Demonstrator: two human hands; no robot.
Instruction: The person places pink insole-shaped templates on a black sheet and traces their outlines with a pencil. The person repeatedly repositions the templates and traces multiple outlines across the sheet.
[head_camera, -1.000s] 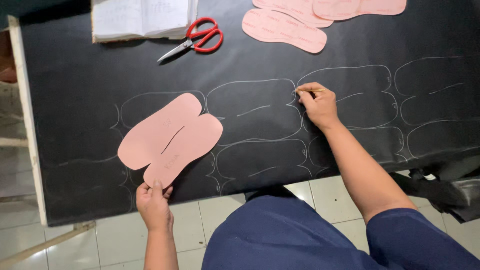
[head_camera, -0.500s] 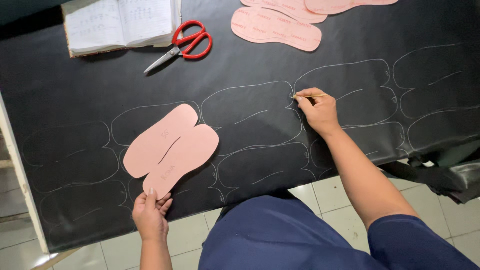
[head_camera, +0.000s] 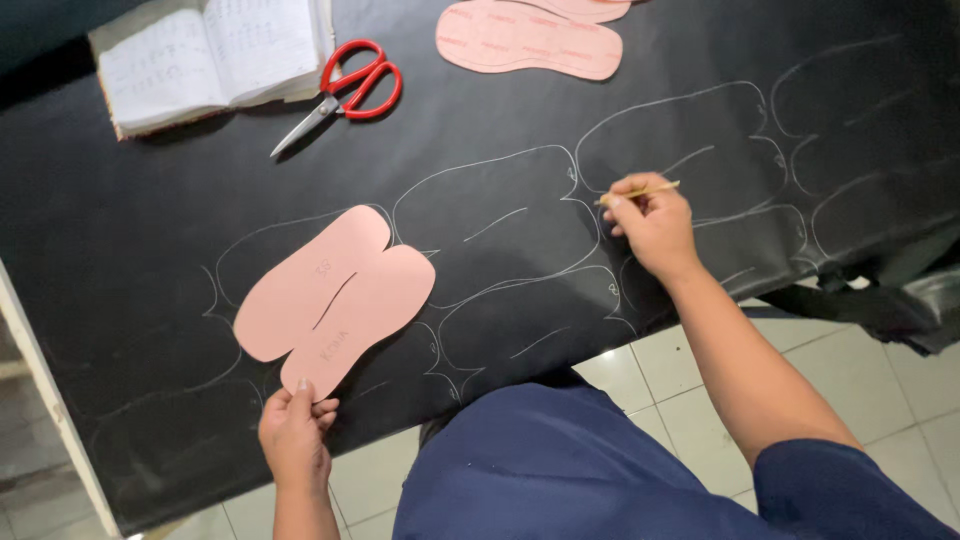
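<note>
Head view: my left hand (head_camera: 295, 440) is pinching the heel edge of the pink sole template (head_camera: 335, 297), lying flat on the black sheet (head_camera: 150, 200) toward 7 o'clock. It looks thin, light and bendy, best gripped at an edge. My right hand (head_camera: 650, 225) is clamping a slim pencil (head_camera: 640, 191) at 2 o'clock.

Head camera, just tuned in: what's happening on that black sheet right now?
A person is at a black sheet covered in chalk-like insole outlines. The left hand pinches the near end of a pink double-sole template lying flat on it. The right hand holds a thin marking stick at an outline's edge. Red scissors and an open notebook lie at the far side.
</note>
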